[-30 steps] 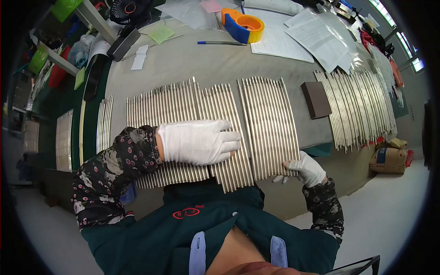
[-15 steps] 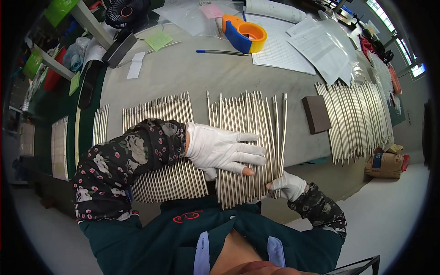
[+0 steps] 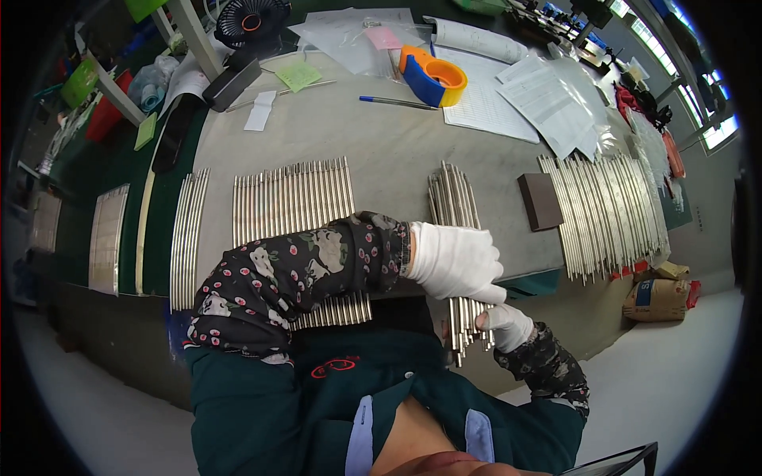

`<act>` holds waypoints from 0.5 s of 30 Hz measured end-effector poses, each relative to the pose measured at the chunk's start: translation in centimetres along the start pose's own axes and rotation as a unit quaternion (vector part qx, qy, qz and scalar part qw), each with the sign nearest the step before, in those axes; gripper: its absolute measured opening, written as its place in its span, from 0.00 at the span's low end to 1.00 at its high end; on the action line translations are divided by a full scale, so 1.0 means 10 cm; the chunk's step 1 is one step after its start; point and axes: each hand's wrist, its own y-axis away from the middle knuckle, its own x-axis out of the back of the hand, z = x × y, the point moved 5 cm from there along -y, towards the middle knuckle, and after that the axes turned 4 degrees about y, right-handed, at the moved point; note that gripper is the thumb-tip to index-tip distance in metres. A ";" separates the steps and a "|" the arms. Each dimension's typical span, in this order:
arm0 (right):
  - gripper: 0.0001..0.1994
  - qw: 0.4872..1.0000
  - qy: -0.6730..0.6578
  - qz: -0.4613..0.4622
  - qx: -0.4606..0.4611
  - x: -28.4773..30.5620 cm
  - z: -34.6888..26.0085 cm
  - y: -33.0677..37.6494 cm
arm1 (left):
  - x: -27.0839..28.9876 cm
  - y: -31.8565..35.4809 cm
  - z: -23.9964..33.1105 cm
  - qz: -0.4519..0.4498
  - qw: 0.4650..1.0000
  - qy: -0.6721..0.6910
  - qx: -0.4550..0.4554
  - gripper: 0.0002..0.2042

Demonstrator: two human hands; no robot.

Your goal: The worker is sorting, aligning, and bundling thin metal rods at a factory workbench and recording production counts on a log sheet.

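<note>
A tight bundle of thin metal rods (image 3: 454,198) lies near the table's front edge, its near ends reaching past that edge. My left hand (image 3: 459,260), in a white glove, is wrapped over the middle of the bundle. Lower down, my right hand (image 3: 508,327), also gloved, grips the bundle's near end from the right side, thumb on top. Left of the bundle, a flat row of similar metal rods (image 3: 294,190) passes partly under my left forearm. Farther left is a narrower row of rods (image 3: 189,238).
On the right a dark brown block (image 3: 540,202) rests against a wide row of rods (image 3: 607,214). At the back are a tape dispenser (image 3: 432,77), a pen (image 3: 397,102), papers (image 3: 548,103), a small fan (image 3: 252,22) and a dark phone-like object (image 3: 176,135).
The spread rods under my left hand are now gathered into a narrow bundle. My left hand has swept right and curled from flat to closed around them. My right hand stays at their near end.
</note>
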 end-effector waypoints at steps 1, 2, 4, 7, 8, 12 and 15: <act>0.31 1.000 0.004 0.016 0.018 -0.06 -0.10 0.08 | 0.08 -0.02 0.00 0.042 0.999 0.005 0.016 0.12; 0.38 0.998 0.017 0.047 0.047 -0.19 -0.26 0.20 | 0.13 -0.04 0.03 0.038 0.999 -0.004 0.015 0.12; 0.45 0.985 0.091 0.065 0.133 -0.37 -0.59 0.33 | 0.44 -0.08 -0.01 0.184 0.975 0.080 0.098 0.16; 0.50 0.942 0.232 0.124 0.208 -0.70 -1.15 0.40 | 0.80 0.08 -0.05 0.419 0.874 0.191 0.154 0.18; 0.49 0.886 0.366 0.107 0.264 -0.67 -1.33 0.37 | 0.80 0.15 -0.09 0.416 0.873 0.129 0.220 0.20; 0.37 0.665 0.483 0.316 0.474 -0.54 -1.73 0.26 | 0.67 0.40 -0.34 0.430 0.807 0.269 0.302 0.23; 0.46 0.724 0.465 0.200 0.468 -0.68 -1.77 -0.09 | 0.55 0.47 -0.48 0.407 0.802 0.305 0.312 0.26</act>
